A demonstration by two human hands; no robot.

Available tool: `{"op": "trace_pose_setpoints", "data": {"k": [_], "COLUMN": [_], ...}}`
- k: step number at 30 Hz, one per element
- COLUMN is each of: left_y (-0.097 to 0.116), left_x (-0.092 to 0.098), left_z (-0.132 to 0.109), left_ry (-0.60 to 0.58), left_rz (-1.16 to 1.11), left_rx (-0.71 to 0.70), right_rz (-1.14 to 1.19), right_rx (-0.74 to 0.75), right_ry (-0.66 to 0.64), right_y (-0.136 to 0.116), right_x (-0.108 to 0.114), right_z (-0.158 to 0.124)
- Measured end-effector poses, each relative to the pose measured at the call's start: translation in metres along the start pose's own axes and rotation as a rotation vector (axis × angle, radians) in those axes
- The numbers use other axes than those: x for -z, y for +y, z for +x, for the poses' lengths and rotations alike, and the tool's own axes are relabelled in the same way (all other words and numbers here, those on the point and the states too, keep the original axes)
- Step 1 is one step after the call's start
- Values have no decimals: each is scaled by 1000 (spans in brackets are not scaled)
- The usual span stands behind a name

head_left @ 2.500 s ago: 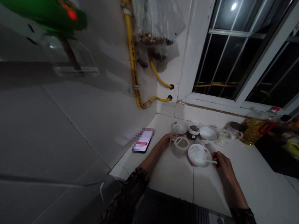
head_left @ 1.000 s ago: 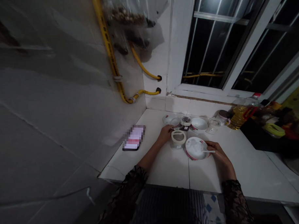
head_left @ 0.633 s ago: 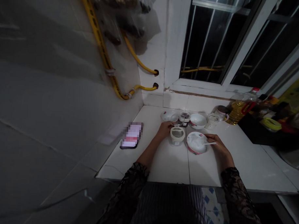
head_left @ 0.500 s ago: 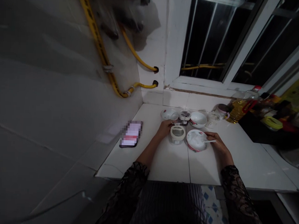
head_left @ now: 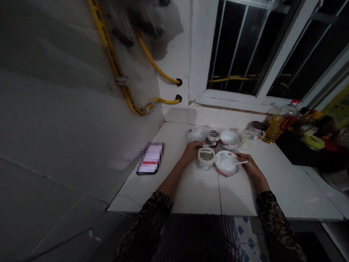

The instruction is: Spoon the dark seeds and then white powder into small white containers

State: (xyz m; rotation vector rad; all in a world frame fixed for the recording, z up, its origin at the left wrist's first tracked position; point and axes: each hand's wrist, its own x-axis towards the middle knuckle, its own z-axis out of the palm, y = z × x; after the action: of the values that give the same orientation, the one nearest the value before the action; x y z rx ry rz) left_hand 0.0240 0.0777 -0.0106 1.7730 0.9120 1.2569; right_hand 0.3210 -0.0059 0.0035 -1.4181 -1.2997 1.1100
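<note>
My left hand (head_left: 192, 152) is closed at the back left of a clear jar (head_left: 205, 165) with a cream rim, its flip lid (head_left: 206, 141) standing up behind. Some of those fingers are hidden by the jar. Right beside the jar is a white bowl (head_left: 226, 169) with a floral outside, holding a white substance. A white spoon (head_left: 241, 162) rests in it, handle over the right rim. My right hand (head_left: 250, 166) grips the bowl's right side, thumb near the rim and spoon handle.
Behind stand a second jar (head_left: 213, 134), a white bowl (head_left: 229, 139), another dish (head_left: 192, 134) and a pale jar (head_left: 246, 139). An oil bottle (head_left: 273, 128) and a dark box (head_left: 288, 148) of condiments are at the right. A phone (head_left: 151, 159) lies left on the tiled counter (head_left: 189, 196).
The bowl has shifted slightly left, closer against the jar, and the spoon handle tilts a little more upward. The camera view has moved slightly. Both hands keep their places.
</note>
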Motion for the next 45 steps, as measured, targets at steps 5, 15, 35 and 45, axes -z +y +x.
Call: {"op": "trace_pose_setpoints", "data": {"k": [5,15,35,45], "left_y": [0,2,10,13], "left_x": [2,19,5,13], "left_z": [1,-12,-13,-15], "left_ry": [20,112,34,7], "left_rz": [-13,-93,-208,-189], "left_rx": [19,99,185,188], "right_rz": [-6,-18,-152,-228], "right_rx": [33,198,223,414], "right_ry": [59,335,154,304], "right_y": [-2,-16,-48,-76], "right_x": [-6,15,-8,-16], "right_z": [-4,-30,-40,-29]}}
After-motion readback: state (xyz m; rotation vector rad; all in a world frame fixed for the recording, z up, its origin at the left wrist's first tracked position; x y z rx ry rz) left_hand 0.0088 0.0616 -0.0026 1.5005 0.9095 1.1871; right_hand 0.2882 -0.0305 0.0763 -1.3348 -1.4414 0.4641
